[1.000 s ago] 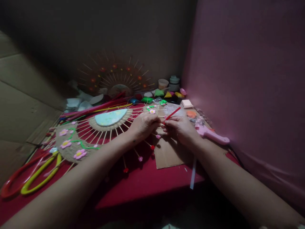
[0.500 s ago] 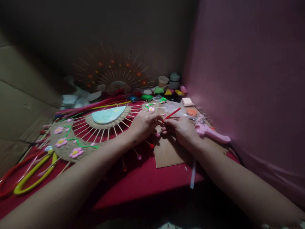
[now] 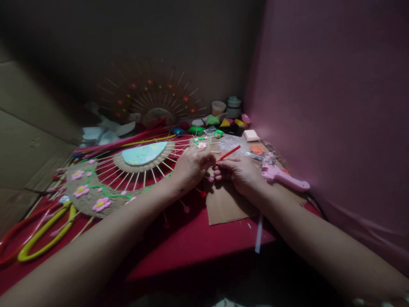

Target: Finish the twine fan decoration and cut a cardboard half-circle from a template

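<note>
My right hand (image 3: 241,172) is closed in a pinch on a thin red strip (image 3: 230,152), which slants up and to the right from the fingertips. Close beside it, my left hand (image 3: 194,166) has thumb and fingers pressed together near the strip's lower end. What they grip there is hidden. Under my left hand and forearm lies a half-round fan of thin sticks (image 3: 137,178), with a woven band bearing pink flowers and green vines and a pale blue centre. Several stick ends carry red or pink tips. A cardboard sheet (image 3: 226,209) lies beneath my right hand.
A pink glue gun (image 3: 286,178) rests on the right, with a clear glue stick (image 3: 259,234) near the table's front edge. Yellow-handled scissors (image 3: 27,251) lie at left. Colourful clay packs (image 3: 212,120), a cup (image 3: 219,108) and a second fan (image 3: 153,91) stand behind.
The red strip has shifted slightly down and left with my right hand. Both hands stay close together, and the fan has barely moved in view.
</note>
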The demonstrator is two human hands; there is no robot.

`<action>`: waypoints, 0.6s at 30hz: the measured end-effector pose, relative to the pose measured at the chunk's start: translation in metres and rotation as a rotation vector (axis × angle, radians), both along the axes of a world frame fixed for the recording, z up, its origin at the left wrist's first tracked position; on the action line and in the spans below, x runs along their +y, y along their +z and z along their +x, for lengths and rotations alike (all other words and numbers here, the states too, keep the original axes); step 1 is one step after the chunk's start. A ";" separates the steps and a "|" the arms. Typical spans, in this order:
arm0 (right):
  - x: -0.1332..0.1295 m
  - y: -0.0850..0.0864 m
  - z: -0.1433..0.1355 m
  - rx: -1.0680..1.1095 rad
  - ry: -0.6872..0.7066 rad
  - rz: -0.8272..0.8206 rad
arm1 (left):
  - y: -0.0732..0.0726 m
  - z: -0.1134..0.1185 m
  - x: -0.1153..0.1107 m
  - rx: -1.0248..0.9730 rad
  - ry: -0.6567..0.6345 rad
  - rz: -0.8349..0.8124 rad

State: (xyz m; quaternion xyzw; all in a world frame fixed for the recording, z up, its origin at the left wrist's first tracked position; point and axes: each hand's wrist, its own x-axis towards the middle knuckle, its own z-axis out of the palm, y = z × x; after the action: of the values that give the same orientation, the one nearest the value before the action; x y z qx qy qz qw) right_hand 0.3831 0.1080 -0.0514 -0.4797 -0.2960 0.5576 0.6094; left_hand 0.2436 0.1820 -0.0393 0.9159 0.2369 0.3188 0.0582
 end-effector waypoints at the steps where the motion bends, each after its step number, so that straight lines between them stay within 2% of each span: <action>1: 0.000 0.000 0.000 -0.016 -0.003 -0.018 | -0.001 0.000 0.000 0.004 -0.007 0.016; 7: 0.003 0.001 0.001 -0.024 -0.007 -0.034 | -0.001 0.001 -0.005 0.045 -0.044 0.102; 13: 0.001 0.002 0.001 0.020 0.032 -0.038 | 0.002 -0.003 -0.010 0.172 -0.125 0.408; 18: 0.000 0.005 0.002 0.023 0.053 -0.070 | 0.005 -0.005 -0.013 0.267 -0.129 0.516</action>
State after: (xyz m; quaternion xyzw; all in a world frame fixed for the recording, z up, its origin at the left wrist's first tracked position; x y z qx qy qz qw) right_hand 0.3854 0.1076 -0.0464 -0.4862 -0.2823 0.5890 0.5805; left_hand 0.2391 0.1688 -0.0343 0.9474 0.0950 0.2408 -0.1880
